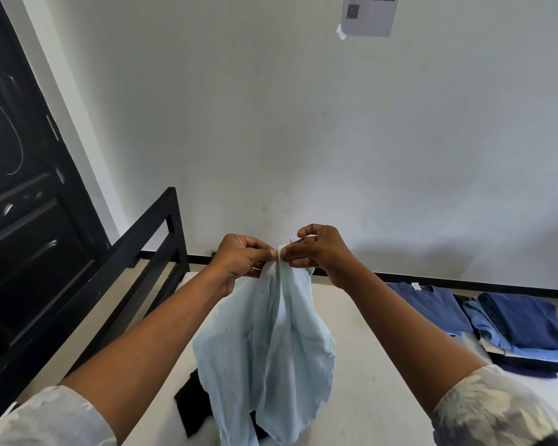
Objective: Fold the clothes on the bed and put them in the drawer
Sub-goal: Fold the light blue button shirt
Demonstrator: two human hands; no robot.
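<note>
The fingers (pixel 264 250) of your left hand (pixel 239 259) and your right hand (pixel 323 252) are curled tight, and the two hands pinch the top edge of one pale blue shirt (pixel 264 342) almost knuckle to knuckle. The shirt hangs bunched above the bed (pixel 371 336). Under its hem one black garment (pixel 192 403) lies crumpled on the mattress. To your right lie one navy T-shirt (pixel 429 305), spread flat, and one stack of folded blue clothes (pixel 525 320) just beside it. You cannot count the stack's layers.
</note>
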